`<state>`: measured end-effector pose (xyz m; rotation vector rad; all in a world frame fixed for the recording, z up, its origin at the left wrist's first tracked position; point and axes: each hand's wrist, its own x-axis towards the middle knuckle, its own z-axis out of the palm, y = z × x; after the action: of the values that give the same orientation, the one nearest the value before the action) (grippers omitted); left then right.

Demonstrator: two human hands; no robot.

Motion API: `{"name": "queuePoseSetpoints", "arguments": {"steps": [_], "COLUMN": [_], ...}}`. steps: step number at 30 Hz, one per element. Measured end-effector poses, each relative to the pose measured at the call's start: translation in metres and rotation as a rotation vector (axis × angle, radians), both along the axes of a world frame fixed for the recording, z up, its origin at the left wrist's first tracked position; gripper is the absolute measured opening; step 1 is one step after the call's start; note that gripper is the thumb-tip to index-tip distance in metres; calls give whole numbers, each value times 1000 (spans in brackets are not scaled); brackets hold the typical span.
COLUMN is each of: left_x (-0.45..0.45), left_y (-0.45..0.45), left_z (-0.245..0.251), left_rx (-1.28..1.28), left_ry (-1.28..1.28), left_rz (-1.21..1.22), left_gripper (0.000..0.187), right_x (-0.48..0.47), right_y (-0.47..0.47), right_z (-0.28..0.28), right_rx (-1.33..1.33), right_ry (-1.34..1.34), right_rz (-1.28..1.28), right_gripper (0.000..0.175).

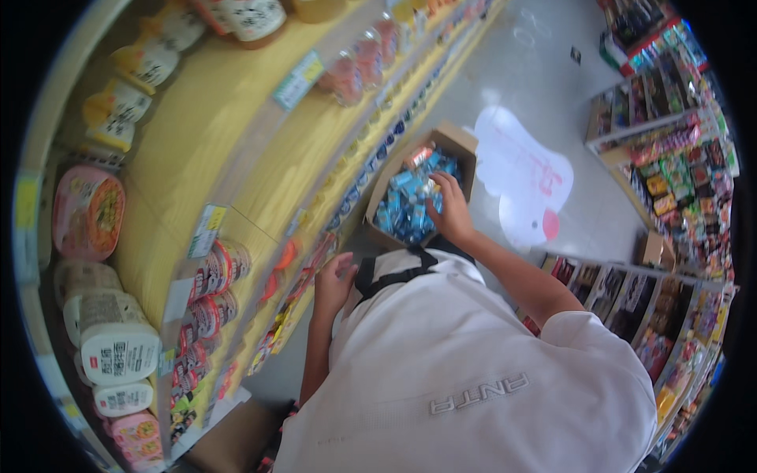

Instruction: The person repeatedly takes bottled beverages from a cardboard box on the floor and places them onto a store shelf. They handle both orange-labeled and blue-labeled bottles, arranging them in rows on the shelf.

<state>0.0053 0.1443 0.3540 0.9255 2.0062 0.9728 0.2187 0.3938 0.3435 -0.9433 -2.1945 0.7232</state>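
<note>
An open cardboard box [467, 155] filled with small blue packets [407, 204] stands on the floor before me, close to the shelf. Over the packets at the box's right side is my right hand [452, 208], its fingers spread and curled downward; whether a fingertip touches a packet cannot be told. An orange-red packet [419, 156] lies among the blue ones near the far side. My left hand [336, 281] is raised beside my waist, near the lower shelves, fingers loosely bent and holding nothing visible.
Yellow shelves [195, 136] run along the left with cup noodles [222, 269], white tubs [118, 352] and clear-packed pink goods [349, 77]. A white floor sticker [520, 171] lies right of the box. Racks of packaged snacks [668, 183] stand at the right, a small carton [656, 251] among them.
</note>
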Motion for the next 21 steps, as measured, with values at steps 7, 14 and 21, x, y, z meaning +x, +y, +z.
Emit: {"name": "queuePoseSetpoints", "arguments": {"steps": [7, 14, 21], "left_x": [1, 14, 41], "left_y": [24, 89, 187], "left_z": [-53, -118, -207], "left_rx": [-177, -358, -471], "left_ry": [-85, -70, -72], "left_rz": [-186, -443, -486], "left_gripper": [31, 31, 28], "right_x": [143, 191, 173], "right_y": [-60, -50, 10], "right_z": [-106, -192, -267], "right_rx": [-592, -1020, -1084], "right_ry": [-327, -517, -419], "right_rz": [-416, -561, -522], "right_gripper": [43, 32, 32]}}
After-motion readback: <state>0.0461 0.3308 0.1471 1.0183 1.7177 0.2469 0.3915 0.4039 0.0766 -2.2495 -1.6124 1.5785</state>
